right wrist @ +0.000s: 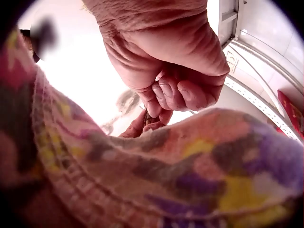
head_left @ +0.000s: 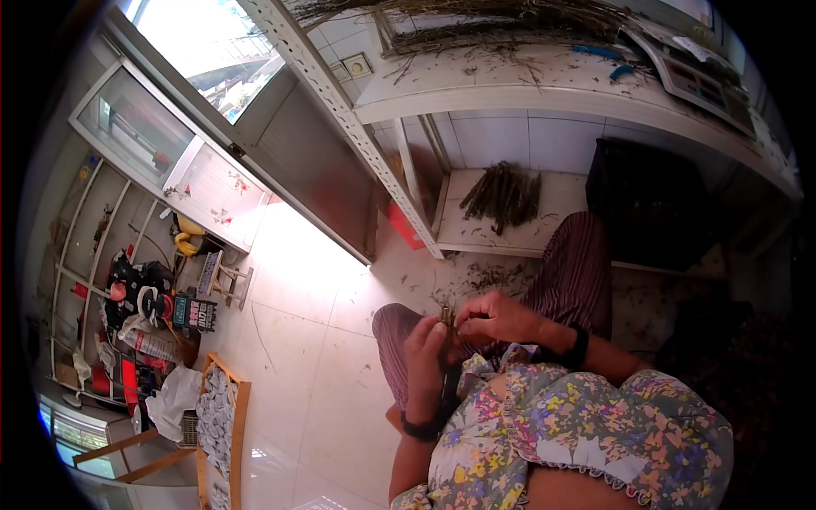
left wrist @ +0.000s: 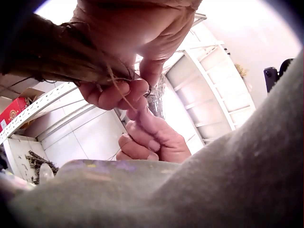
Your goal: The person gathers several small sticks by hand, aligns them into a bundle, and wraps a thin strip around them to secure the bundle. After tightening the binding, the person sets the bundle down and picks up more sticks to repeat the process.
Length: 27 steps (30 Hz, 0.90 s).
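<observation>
My left hand [head_left: 425,344] grips a small bundle of brown dried stems [left wrist: 61,52] in front of my lap. Stem ends [head_left: 447,316] poke out past the thumb in the head view. A thin tan string [left wrist: 114,78] crosses the bundle in the left wrist view and runs down to my right hand [left wrist: 154,137]. There the right thumb and forefinger pinch the string close beside the left fingertips. The other right fingers [right wrist: 178,95] are curled in toward the palm in the right wrist view. Floral cloth [right wrist: 199,166] hides part of the left hand there.
A pile of tied stems [head_left: 503,197] lies on the low shelf ahead, beside a black crate [head_left: 650,200]. Long dry twigs [head_left: 510,25] and blue-handled cutters [head_left: 599,52] lie on the upper shelf. Plant scraps [head_left: 493,276] litter the floor. A wood-framed stool [head_left: 242,425] stands left.
</observation>
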Tool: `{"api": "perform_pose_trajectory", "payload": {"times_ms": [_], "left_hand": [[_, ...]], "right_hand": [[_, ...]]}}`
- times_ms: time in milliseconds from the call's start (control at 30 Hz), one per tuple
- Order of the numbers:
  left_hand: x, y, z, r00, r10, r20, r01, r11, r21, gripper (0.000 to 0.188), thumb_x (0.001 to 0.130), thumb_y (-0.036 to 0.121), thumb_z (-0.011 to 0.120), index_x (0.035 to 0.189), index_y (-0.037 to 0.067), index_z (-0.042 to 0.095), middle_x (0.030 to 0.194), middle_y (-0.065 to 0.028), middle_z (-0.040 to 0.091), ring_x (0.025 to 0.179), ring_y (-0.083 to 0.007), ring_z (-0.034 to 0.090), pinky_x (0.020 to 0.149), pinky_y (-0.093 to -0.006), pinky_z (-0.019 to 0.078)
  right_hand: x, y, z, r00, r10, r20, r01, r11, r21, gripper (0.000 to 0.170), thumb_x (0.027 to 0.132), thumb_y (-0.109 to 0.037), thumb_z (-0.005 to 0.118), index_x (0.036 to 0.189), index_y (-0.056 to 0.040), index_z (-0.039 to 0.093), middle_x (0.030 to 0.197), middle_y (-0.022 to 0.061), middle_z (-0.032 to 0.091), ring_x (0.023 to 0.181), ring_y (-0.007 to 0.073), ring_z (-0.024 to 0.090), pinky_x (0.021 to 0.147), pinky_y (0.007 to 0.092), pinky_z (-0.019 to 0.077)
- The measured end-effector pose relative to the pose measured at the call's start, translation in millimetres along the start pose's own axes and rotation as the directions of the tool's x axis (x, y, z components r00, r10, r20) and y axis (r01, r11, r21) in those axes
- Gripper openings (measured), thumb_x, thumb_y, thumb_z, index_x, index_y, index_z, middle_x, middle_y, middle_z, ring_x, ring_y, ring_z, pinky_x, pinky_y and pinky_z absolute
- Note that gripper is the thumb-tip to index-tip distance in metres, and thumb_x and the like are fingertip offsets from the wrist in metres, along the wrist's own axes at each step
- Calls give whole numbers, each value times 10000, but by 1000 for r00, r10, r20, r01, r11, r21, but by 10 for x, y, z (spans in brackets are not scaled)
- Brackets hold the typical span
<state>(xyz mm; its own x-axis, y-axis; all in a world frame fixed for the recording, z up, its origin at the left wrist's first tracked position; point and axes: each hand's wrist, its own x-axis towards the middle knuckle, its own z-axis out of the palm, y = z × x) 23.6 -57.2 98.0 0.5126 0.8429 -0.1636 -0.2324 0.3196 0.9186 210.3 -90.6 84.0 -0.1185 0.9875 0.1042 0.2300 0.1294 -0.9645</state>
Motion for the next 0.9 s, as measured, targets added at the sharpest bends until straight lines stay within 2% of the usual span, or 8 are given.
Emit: {"api": "perform_pose_trajectory", "payload": {"times_ms": [133,233,367,467,567,667,767,900], "left_hand": [[-17,35,18,1000,3,-24,-1,998,64,228,912,113,489,1085,-17,562,749,-37,580,569,-94,488,522,-212,388],[-33,43,3,1000,12,10,-11,997,-71,272,893,120,466,1107,-27,548,767,-46,582,575,-103,483,537,-220,394],[-29,38,4,996,72,45,-69,995,-70,302,875,122,455,1119,-36,537,778,-53,584,583,-110,485,548,-226,399],[-21,14,-13,999,50,18,-49,997,-65,294,874,108,468,1120,-35,542,777,-51,583,585,-105,484,546,-221,396],[-35,32,-10,999,34,-4,-34,998,-58,281,874,95,488,1117,-32,550,775,-50,583,585,-100,483,545,-213,390],[-39,28,-4,1000,27,-6,-27,998,-61,247,879,90,504,1088,-27,565,772,-48,582,585,-95,482,544,-208,387],[-65,49,26,1000,28,3,-28,998,-47,214,888,94,509,1053,-22,578,767,-44,584,583,-93,484,540,-207,388],[-51,40,14,994,97,-47,-98,995,-9,207,903,100,512,1054,-23,584,759,-26,586,576,-81,486,523,-198,384]], "right_hand": [[-6,10,19,999,-44,-17,42,997,-66,187,821,-170,631,906,-8,674,740,74,661,712,112,610,679,284,489],[15,127,55,996,-38,-83,40,999,27,190,825,-173,631,911,-10,677,737,71,661,706,104,605,674,282,489],[16,110,54,991,-75,-115,81,996,46,171,830,-159,629,905,-14,679,714,58,646,683,86,585,655,263,481],[-13,-27,16,1000,19,-16,-19,1000,23,161,835,-147,626,909,-14,678,695,38,629,673,60,561,640,241,467],[-20,22,29,997,65,-33,-61,993,97,133,837,-120,625,900,-13,672,698,20,621,687,42,550,643,224,455],[27,104,47,982,-63,-178,99,975,201,104,835,-89,625,883,-4,660,705,10,623,697,46,551,653,228,457],[13,83,-5,990,-13,-142,39,983,181,83,862,-26,598,907,20,650,830,-9,643,789,53,565,722,216,460],[-10,-55,-28,991,-82,-104,98,982,159,89,851,-19,592,903,21,654,830,4,648,796,55,567,731,219,460]]}}
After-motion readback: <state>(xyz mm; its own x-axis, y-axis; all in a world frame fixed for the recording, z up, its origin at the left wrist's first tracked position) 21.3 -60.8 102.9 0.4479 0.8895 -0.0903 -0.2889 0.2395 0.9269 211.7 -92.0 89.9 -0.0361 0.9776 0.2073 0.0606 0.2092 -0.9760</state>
